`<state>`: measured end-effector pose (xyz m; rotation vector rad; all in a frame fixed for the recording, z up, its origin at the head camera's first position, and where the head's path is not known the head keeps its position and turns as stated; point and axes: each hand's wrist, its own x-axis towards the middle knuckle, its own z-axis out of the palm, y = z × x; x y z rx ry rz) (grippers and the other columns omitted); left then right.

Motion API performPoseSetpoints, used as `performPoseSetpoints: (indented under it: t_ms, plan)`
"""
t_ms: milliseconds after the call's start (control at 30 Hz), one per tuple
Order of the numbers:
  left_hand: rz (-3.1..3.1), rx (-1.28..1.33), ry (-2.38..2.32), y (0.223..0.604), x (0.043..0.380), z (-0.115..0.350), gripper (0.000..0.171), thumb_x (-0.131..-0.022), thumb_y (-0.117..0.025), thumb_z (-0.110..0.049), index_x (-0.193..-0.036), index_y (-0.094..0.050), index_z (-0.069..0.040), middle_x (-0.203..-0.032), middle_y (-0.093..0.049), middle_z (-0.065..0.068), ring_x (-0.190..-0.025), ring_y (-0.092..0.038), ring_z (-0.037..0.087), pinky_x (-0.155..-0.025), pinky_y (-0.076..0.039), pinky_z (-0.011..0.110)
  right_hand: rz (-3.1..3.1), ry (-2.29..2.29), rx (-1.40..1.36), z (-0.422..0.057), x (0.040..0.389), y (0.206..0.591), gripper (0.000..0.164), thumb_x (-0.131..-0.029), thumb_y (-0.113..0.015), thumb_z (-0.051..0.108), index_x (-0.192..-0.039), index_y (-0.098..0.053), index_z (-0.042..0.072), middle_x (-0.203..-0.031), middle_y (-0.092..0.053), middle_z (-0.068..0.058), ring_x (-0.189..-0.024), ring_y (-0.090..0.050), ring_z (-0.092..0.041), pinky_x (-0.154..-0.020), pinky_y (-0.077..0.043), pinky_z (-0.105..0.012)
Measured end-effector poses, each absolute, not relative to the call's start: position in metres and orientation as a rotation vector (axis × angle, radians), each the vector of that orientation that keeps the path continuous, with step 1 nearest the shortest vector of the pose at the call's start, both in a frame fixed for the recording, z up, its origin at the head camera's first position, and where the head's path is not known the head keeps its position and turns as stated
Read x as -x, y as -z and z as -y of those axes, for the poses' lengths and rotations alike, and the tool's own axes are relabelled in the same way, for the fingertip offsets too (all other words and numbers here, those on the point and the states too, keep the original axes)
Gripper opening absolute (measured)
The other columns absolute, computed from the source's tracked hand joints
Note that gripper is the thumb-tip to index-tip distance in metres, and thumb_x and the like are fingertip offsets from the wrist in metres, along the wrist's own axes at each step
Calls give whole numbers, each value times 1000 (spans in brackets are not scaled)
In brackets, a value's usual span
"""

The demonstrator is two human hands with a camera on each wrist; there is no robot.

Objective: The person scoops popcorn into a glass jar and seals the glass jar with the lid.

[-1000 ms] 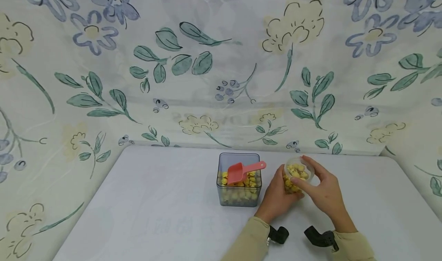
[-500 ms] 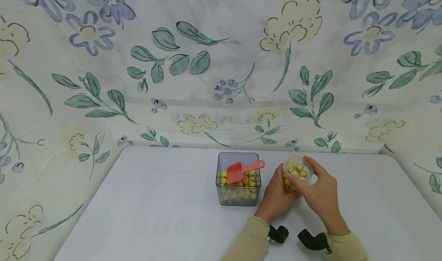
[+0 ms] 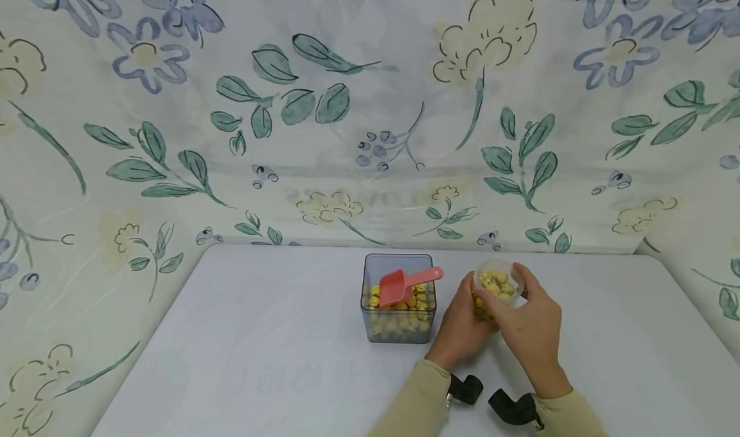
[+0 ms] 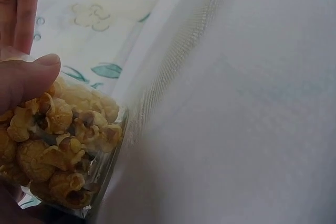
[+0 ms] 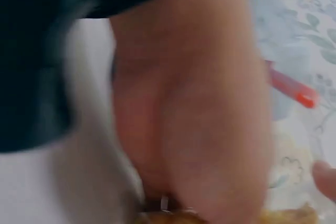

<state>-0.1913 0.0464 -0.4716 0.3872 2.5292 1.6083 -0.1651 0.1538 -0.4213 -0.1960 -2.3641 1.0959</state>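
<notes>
A clear plastic jar of yellow popcorn [image 3: 496, 285] stands upright between both hands at the right of the head view. My left hand [image 3: 462, 324] grips its body from the left side. In the left wrist view the thumb [image 4: 31, 80] presses the jar wall, with popcorn [image 4: 58, 145] packed behind it. My right hand [image 3: 533, 328] holds the jar's round top, thumb on the near side and fingers on the far right side. Whether a clear lid sits on the rim is hard to tell. The right wrist view is blurred and mostly filled by the hand.
A grey see-through square bin [image 3: 399, 326] with popcorn stands left of the hands. A pink scoop [image 3: 399, 288] lies in it, its handle over the right rim. White cloth covers the table [image 3: 260, 334]; a floral curtain [image 3: 393, 218] rises behind.
The right hand has turned around the jar's top, its wrist shifting left and its thumb sliding left along the near side. The left hand keeps its grip; bin and scoop stay put.
</notes>
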Motion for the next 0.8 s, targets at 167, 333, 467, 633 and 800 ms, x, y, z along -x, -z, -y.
performPoseSetpoints:
  t_ms: [167,333,467,633,800]
  plan:
    - [-2497,-409,-1656,474,191,-45,87,-79,-73,-35,-146,-20,-20,-137,-40,-6,-122,-39,5,-104,-33,35,2507,-1224,112,-167,165,413,82,-68,-79,45,-132,-49,4,-128,-53,-19,-115,-50,-36,-89,-40,-57]
    - [-2481,-386,-1659,476,192,-45,92,-77,-74,-40,-147,-19,-16,-140,-38,-5,-125,-38,8,-105,-32,38,2597,-1398,-126,-186,171,412,83,-73,-78,37,-141,-37,13,-141,-41,-10,-130,-34,-34,-99,-29,-60]
    - [-2470,-373,-1669,477,193,-45,94,-76,-74,-40,-147,-19,-15,-142,-37,-5,-127,-37,10,-106,-30,39,2549,-1513,-301,-195,174,414,80,-74,-79,24,-141,-38,17,-141,-41,-3,-132,-33,-26,-103,-26,-55]
    - [-2461,-350,-1677,477,192,-45,94,-76,-76,-38,-147,-19,-17,-143,-36,-5,-129,-35,10,-106,-30,40,2548,-1531,-353,-199,177,419,73,-77,-76,20,-141,-39,20,-141,-43,-1,-133,-33,-18,-106,-29,-34]
    - [-2459,-354,-1687,477,191,-44,93,-75,-76,-37,-147,-20,-19,-142,-37,-6,-128,-36,10,-106,-30,40,2569,-1521,-380,-200,178,421,67,-81,-72,21,-140,-41,25,-143,-40,1,-134,-31,-17,-99,-27,-10]
